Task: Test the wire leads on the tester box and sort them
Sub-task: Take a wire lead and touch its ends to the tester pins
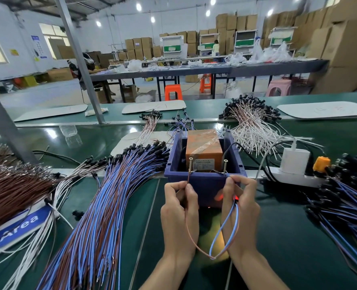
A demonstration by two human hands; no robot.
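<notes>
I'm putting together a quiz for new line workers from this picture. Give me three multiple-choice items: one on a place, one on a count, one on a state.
1. Where does the orange box sit relative to the blue bin?
A. inside it
B. beside it
C. beneath it

2. How many screws stand upright at the bin's front edge?
A. one
B. two
C. four

3. What are the left hand and the right hand doing with the lead?
A. lying flat beside it
B. each pinching one end of it
C. both pulling it off a pile

Answers:
1 A, the bin's walls stand round the box.
2 B, one screw shows at the left of the edge and one at the right.
3 B, the left hand pinches the lead's brown end and the right hand its blue end, up at the screws.
</notes>
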